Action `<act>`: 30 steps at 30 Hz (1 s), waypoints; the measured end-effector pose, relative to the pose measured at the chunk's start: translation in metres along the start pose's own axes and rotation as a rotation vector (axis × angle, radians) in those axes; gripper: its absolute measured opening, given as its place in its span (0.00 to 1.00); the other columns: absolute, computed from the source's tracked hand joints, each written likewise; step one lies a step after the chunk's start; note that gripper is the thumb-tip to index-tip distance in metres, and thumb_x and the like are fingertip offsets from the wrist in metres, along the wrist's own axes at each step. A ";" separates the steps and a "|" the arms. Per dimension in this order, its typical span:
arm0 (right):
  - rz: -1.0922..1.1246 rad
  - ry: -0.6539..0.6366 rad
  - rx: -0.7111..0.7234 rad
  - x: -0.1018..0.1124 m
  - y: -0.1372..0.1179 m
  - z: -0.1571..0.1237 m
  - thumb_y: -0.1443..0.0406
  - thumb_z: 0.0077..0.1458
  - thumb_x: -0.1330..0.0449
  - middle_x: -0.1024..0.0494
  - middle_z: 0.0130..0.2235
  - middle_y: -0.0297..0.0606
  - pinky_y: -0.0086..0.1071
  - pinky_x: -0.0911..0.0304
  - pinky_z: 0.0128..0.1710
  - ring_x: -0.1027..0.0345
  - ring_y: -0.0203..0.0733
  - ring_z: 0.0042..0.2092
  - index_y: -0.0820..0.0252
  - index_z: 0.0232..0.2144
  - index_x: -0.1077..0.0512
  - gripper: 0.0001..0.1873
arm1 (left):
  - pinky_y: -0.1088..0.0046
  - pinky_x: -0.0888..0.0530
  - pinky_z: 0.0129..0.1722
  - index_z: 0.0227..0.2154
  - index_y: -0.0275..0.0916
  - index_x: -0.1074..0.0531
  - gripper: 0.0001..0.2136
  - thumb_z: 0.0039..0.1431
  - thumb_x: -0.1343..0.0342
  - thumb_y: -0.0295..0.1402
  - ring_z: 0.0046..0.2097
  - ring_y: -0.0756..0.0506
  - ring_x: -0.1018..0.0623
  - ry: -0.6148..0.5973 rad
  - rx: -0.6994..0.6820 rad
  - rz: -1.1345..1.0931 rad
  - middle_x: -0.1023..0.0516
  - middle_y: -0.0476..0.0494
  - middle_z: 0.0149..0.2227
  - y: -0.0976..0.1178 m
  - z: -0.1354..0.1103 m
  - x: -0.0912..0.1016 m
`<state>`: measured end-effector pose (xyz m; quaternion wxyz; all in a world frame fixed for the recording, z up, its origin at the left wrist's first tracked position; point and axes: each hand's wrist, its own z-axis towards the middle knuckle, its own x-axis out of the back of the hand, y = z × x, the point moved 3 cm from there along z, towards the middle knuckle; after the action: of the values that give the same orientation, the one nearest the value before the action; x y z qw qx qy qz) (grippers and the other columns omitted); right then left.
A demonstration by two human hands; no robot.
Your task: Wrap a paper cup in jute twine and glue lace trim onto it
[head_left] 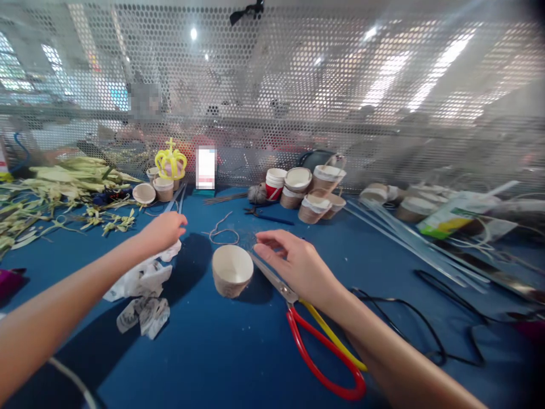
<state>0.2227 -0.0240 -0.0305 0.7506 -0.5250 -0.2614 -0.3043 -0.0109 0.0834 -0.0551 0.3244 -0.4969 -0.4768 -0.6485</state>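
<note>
Cup (232,278) stands upright on the blue table (221,358), between the two hands and touched by neither. The right hand (293,258) is by the scissors (289,293), thumb and fingers curved with a gap between them; the left hand (164,232), fingers curled, is near crumpled paper (147,278), its grip impossible to tell.

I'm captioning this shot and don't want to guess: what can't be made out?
In the head view:
- Left hand: palm turned away, hiding any grip.
- Scissors: yellow handle partly behind the right forearm.
- Purple object: cut off by the left edge.
- Bright screen: washed out, unreadable.
- Perforated panel: obscures whatever lies behind.
</note>
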 end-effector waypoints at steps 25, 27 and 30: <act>-0.035 0.104 -0.011 0.019 0.003 0.003 0.60 0.52 0.43 0.21 0.34 0.42 0.32 0.34 0.33 0.28 0.41 0.33 0.63 0.34 0.27 0.12 | 0.61 0.27 0.41 0.46 0.35 0.35 0.14 0.59 0.49 0.34 0.44 0.44 0.27 -0.183 -0.232 0.337 0.30 0.40 0.47 0.056 0.047 -0.040; -0.035 0.120 -0.008 0.025 0.003 0.004 0.60 0.52 0.43 0.21 0.33 0.41 0.32 0.34 0.33 0.28 0.40 0.33 0.64 0.34 0.27 0.12 | 0.61 0.28 0.41 0.47 0.36 0.35 0.13 0.59 0.50 0.34 0.44 0.44 0.27 -0.204 -0.221 0.347 0.31 0.40 0.47 0.055 0.050 -0.051; -0.059 0.161 -0.011 0.039 0.007 0.008 0.59 0.53 0.45 0.21 0.32 0.40 0.30 0.34 0.32 0.28 0.40 0.32 0.64 0.34 0.27 0.13 | 0.61 0.28 0.41 0.46 0.36 0.35 0.13 0.59 0.49 0.34 0.44 0.44 0.27 -0.188 -0.188 0.358 0.31 0.40 0.47 0.050 0.061 -0.050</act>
<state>0.2533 -0.0218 -0.0046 0.7569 -0.4950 -0.2140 -0.3691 0.0693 0.1211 -0.0851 0.3406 -0.6598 -0.3466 -0.5732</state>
